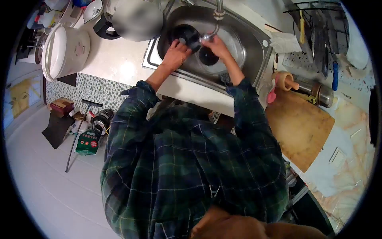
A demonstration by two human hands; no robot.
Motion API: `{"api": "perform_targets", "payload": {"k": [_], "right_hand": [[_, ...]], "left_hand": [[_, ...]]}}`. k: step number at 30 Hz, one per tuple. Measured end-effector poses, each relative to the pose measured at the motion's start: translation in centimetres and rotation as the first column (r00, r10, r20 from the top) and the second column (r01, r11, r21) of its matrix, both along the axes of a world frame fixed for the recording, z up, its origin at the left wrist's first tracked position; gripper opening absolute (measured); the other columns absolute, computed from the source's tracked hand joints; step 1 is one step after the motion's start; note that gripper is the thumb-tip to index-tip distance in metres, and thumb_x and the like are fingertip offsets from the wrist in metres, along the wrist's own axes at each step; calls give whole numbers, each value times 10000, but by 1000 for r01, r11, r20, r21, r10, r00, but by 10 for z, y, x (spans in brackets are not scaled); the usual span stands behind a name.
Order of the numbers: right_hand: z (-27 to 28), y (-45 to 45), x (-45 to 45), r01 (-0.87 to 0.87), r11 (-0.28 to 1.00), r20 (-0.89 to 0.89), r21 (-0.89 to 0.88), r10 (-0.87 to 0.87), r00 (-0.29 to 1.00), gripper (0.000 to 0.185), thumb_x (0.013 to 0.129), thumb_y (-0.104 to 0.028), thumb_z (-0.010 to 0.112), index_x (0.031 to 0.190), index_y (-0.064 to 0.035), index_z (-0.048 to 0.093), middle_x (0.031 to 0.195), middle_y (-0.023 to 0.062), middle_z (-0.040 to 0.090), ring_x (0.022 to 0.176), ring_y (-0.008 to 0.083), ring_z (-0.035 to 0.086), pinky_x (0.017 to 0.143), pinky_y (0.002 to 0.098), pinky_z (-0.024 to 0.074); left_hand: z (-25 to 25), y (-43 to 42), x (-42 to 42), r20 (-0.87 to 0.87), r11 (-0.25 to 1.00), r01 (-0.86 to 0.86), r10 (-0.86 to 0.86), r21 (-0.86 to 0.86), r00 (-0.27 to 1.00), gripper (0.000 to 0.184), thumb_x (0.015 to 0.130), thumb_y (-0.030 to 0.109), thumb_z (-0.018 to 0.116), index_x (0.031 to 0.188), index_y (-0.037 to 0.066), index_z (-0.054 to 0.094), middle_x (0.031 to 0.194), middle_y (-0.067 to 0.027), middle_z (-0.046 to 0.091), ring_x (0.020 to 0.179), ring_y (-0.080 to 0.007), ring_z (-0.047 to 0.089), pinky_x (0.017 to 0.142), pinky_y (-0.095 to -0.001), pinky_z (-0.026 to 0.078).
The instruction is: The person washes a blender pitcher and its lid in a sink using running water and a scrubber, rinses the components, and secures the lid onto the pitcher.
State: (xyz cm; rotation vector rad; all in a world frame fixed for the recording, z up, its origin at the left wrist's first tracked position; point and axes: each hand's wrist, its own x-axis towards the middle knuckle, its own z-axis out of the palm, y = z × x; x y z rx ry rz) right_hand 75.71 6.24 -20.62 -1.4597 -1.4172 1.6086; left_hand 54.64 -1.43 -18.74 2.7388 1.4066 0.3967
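Note:
Over the left side of the steel sink (254,59), my left hand (177,55) grips the near edge of a round black bowl-like vessel (184,33). Its fingers are bent over the rim. My right hand (217,46) is closed at the end of the faucet spout (207,38), close to the vessel's right side. Below the right hand, another dark round object (208,56) lies in the sink; its kind is unclear. A large round clear or metal shape (234,46) sits in the basin around it.
Left of the sink, the counter holds a white bucket (71,51) and a black-handled pot (106,28). At right are a wooden cutting board (300,127), a wooden cup-like holder (283,81) and a rack with knives (318,40). A squeegee (75,139) and a green bag (87,143) are on the floor.

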Motion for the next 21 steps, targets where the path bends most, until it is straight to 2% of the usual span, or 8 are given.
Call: {"api": "perform_targets", "payload": {"k": [2,7,9,11,13,16,18,21], "right_hand": [[28,-14,-6,-150,988,-88,-29,147,985,578,768,-289,718,1236,-86,446,1027,62,586,925,151,551,846,277,432],[22,24,43,-453,881,481,138,341,808,614,768,-335,672,1289,-133,418,1144,140,577,1061,288,554,927,347,414],[35,49,64,-718,664,659,209,447,605,620,757,-183,663,1321,-158,407,1172,129,561,1108,293,520,930,370,409],[94,85,48,-815,522,876,-251,480,37,522,757,-275,646,1252,-188,503,1167,119,577,1086,308,544,887,404,453],[137,111,25,-734,562,899,-382,409,-155,406,774,-295,616,1154,-157,577,1129,80,605,1043,293,572,846,405,476],[128,161,1,-739,647,973,-187,227,-48,379,779,-394,610,1066,-147,624,1040,80,640,974,302,602,811,410,488],[103,183,-16,-777,628,936,50,242,255,458,770,-509,596,1030,-135,633,976,112,651,911,323,615,781,427,491],[83,168,-63,-886,426,955,184,137,264,551,733,-581,602,876,-50,646,867,193,636,806,362,617,700,440,494]], "left_hand": [[0,1,6,1,1000,18,-18,-10,1000,161,779,132,494,903,125,597,855,-50,603,951,-213,546,972,-434,323],[7,-4,5,-30,997,73,-74,-40,997,160,774,133,498,896,129,601,866,-51,610,932,-209,554,956,-398,334],[12,-4,1,-28,997,55,-57,-49,998,166,767,129,503,898,134,606,866,-42,610,922,-203,549,948,-388,335],[12,-7,0,-19,997,48,-49,-62,999,164,767,132,502,894,134,607,857,-39,610,910,-202,550,946,-388,337],[9,-9,-2,-8,998,30,-30,-58,1000,161,768,139,500,885,133,609,838,-35,608,890,-198,551,942,-391,338],[15,-15,2,36,998,-3,5,-70,999,149,766,152,505,871,135,609,786,-35,588,881,-205,549,936,-403,339],[14,-22,7,106,999,-13,18,-47,994,130,767,154,506,854,133,601,783,-35,581,882,-209,545,938,-401,338],[33,-34,15,119,998,11,-4,-54,993,133,739,151,515,848,117,584,793,-43,563,889,-205,535,952,-394,332]]}}
